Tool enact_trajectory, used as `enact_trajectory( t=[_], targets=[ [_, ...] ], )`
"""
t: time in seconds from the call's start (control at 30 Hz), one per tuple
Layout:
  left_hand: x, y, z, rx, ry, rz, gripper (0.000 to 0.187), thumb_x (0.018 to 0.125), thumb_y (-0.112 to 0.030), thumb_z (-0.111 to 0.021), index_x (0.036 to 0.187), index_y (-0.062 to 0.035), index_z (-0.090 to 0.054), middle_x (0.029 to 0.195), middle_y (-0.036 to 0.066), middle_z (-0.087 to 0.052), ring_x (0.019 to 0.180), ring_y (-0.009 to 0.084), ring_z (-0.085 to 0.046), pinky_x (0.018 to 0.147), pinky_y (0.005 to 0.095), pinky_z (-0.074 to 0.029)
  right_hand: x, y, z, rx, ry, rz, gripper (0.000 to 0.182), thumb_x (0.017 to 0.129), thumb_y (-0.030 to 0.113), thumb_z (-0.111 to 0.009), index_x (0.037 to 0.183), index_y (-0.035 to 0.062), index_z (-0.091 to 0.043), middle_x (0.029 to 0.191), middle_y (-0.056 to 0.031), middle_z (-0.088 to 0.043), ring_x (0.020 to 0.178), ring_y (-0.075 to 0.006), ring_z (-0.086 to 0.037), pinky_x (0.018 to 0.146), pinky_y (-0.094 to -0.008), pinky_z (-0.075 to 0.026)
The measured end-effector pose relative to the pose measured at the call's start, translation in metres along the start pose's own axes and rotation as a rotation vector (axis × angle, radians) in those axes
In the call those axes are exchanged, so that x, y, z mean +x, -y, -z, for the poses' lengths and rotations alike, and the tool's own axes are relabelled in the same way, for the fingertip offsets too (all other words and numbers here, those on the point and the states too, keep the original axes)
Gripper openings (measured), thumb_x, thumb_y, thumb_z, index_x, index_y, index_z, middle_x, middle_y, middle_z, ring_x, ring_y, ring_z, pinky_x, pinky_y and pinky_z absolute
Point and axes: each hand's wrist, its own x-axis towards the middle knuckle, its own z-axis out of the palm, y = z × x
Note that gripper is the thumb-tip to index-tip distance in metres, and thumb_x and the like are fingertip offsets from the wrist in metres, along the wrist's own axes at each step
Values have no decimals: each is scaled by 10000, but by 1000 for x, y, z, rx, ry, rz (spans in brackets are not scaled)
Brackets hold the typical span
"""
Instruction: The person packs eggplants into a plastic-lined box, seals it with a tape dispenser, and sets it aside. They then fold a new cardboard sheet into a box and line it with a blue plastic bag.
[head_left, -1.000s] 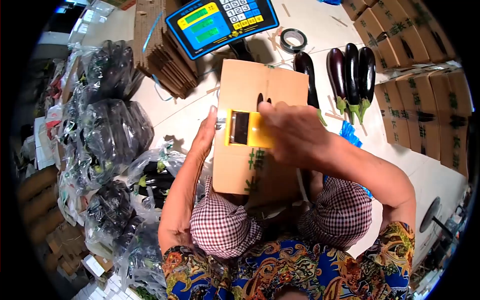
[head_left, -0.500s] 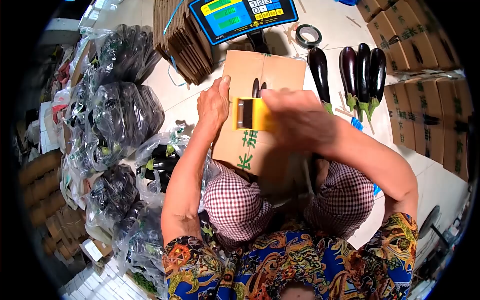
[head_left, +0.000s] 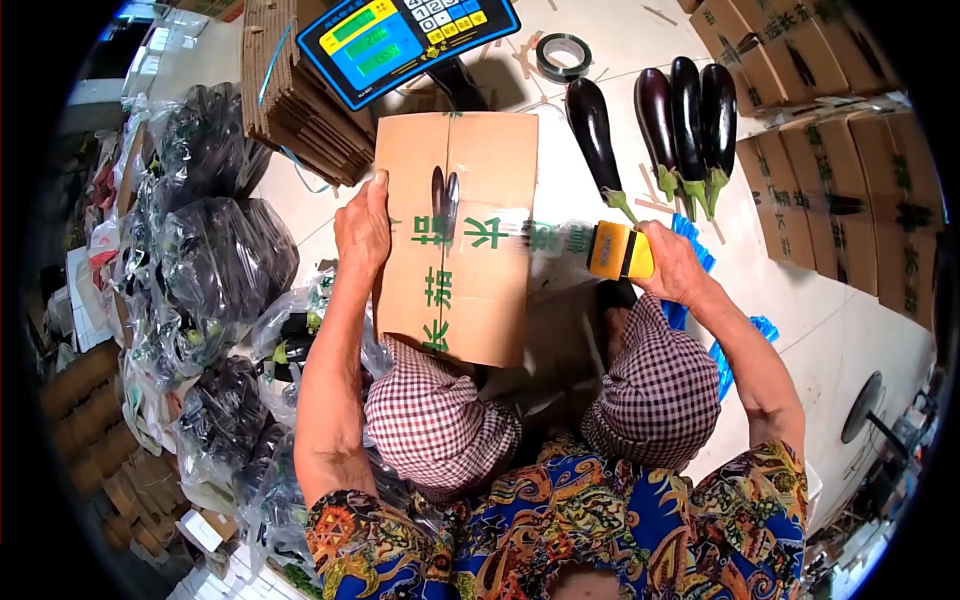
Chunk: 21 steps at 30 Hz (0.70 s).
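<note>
A closed cardboard box with green lettering and a printed eggplant picture stands between my knees. My left hand grips its left edge, thumb up near the top corner. In my right hand is a yellow tape dispenser, held off the box's right side. A strip of clear packing tape with green print stretches from the box top to the dispenser. One eggplant lies just beyond the dispenser, and three more eggplants lie together to its right.
A digital scale display stands behind the box, beside a stack of flattened cartons. A tape roll lies on the floor. Bagged eggplants line my left. Printed boxes are stacked at right, and blue plastic lies by my right knee.
My right hand has moved the tape dispenser rightward from over the box to past its right side, drawing out printed tape across the top. My left hand stays at the box's left edge.
</note>
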Motion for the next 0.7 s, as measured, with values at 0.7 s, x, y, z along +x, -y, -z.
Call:
enact_trajectory(
  t=[0.7],
  targets=[
    [-16, -44, 2, -597, 239, -18, 673, 1006, -515, -403, 1491, -51, -351, 1384, 153, -523, 1256, 258, -494, 1080, 344, -356, 102, 22, -64, -566, 442, 177, 445, 699, 183, -734, 1124, 101, -628, 926, -84, -692, 822, -205, -681, 641, -357, -506]
  ],
)
